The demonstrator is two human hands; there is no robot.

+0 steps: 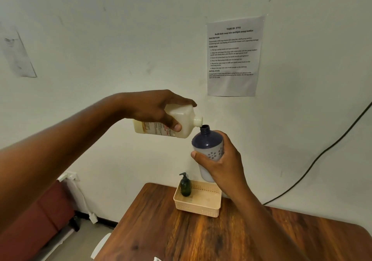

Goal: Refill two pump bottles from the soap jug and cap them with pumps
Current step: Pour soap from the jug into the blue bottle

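Head view: centre of frame, the cream plastic soap jug with a red-lettered label [170,123] lies almost flat, long axis running left to right, spout [198,121] pointing toward the right of the frame. The spout sits just above and a touch left of the open threaded neck [205,128] of the navy-topped, pale-bodied plastic bottle with flower print [208,152]. Bottle roughly upright, slightly tilted toward the jug. Mouth-over-mouth line-up is what the pour hinges on; no liquid stream is visible between them, too small to tell.

Left hand [155,110] comes in from the left, forearm raised, fingers wrapped over the jug's top and thumb pressed on the label side — firm grip near the shoulder. Right hand [221,160] comes up from lower right, fingers and thumb curled round the bottle's middle, holding it in the air above the surface.

Lower centre, a beige perforated plastic basket [198,207] sits on the brown wood-grain surface [201,240] near the wall, with a dark green pump bottle [185,186], pump fitted, standing in its left rear corner. Judgement: one bottle looks done, the second is at the filling stage; tipping the jug's base higher should bring flow, and the narrow neck leaves little room for drift.
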